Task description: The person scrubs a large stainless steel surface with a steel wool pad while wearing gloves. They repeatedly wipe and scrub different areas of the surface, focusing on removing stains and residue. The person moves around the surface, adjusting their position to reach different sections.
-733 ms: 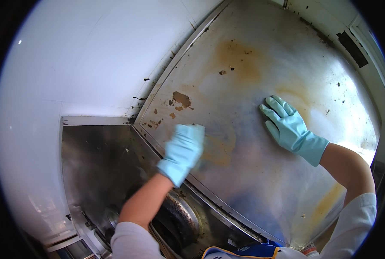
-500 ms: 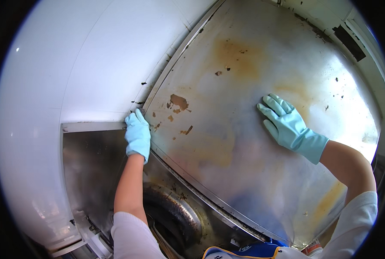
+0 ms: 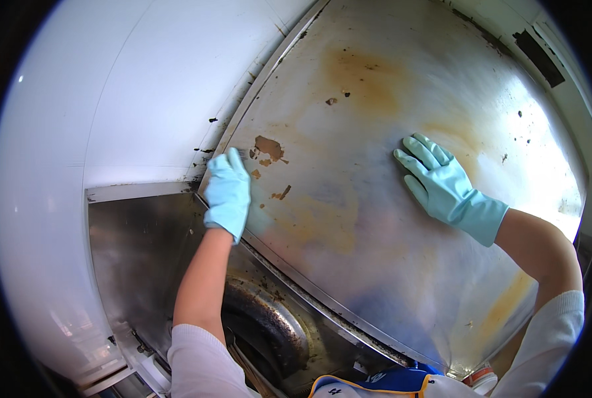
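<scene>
A pale blue rubber glove covers my left hand (image 3: 227, 192), which is over the near left edge of a large, stained stainless steel panel (image 3: 349, 166). Its fingers are curled and pressed together; a small dark bit shows by the fingertips, too little to name. My right hand (image 3: 435, 176), gloved the same way, lies flat on the middle right of the panel with the fingers stretched out and nothing held. Just right of my left hand, brown flaky residue (image 3: 268, 147) sticks to the steel. Orange-brown stains (image 3: 369, 76) spread across the far part.
White glossy wall panels (image 3: 150, 86) rise at the left, with black specks along the seam. Below my left forearm is a recessed steel area with a dirty round metal ring (image 3: 276, 318) around a dark opening. A black strip (image 3: 539, 58) is on the far right wall.
My left hand has moved right and slightly away from me, off the wall seam and over the panel's edge. The right hand stays almost in place. The view has shifted slightly.
</scene>
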`<state>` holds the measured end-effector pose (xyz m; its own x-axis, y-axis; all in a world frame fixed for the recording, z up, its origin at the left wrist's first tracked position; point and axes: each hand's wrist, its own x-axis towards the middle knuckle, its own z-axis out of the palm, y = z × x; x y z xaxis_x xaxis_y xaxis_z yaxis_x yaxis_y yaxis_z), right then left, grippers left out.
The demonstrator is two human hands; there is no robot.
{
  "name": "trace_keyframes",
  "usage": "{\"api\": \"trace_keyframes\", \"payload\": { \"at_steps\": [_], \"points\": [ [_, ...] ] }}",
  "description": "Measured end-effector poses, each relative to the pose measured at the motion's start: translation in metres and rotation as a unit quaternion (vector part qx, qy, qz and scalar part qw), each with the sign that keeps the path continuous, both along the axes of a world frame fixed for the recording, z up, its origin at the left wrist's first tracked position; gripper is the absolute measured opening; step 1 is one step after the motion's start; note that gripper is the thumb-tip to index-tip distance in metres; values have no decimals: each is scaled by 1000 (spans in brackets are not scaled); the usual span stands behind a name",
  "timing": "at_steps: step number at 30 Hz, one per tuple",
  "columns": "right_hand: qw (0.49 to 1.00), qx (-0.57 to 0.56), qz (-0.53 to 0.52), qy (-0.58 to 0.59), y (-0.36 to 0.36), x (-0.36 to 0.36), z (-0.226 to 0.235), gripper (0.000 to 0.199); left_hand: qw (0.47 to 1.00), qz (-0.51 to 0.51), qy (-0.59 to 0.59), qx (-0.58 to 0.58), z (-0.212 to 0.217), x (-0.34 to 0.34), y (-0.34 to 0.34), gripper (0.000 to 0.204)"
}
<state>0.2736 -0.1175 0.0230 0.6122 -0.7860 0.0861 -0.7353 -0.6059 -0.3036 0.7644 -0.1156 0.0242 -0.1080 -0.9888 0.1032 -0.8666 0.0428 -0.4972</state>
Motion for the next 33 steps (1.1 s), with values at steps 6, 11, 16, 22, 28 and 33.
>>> {"api": "trace_keyframes", "payload": {
  "at_steps": [6, 11, 16, 22, 28, 33],
  "points": [
    [1000, -12, 11, 3, -2, 0, 2, 48, 942, -193, 249, 118, 19, -177, 66, 18],
    [1000, -12, 13, 13, -2, 1, 2, 48, 981, -183, 49, 46, 9, -93, 17, 15],
    [1000, -20, 11, -2, -1, -2, -1, 47, 989, 27, -148, 7, -8, -2, -70, 37],
    [1000, -7, 11, 3, -3, 0, 1, 48, 956, -228, 182, -13, -4, -203, -33, 9],
    [1000, 0, 15, 14, -2, 1, 5, 49, 979, -96, 174, 46, -2, -140, -66, 9],
    [1000, -5, 11, 7, -2, -1, 2, 48, 966, 95, 217, -106, -27, -45, -107, 19]
  ]
}}
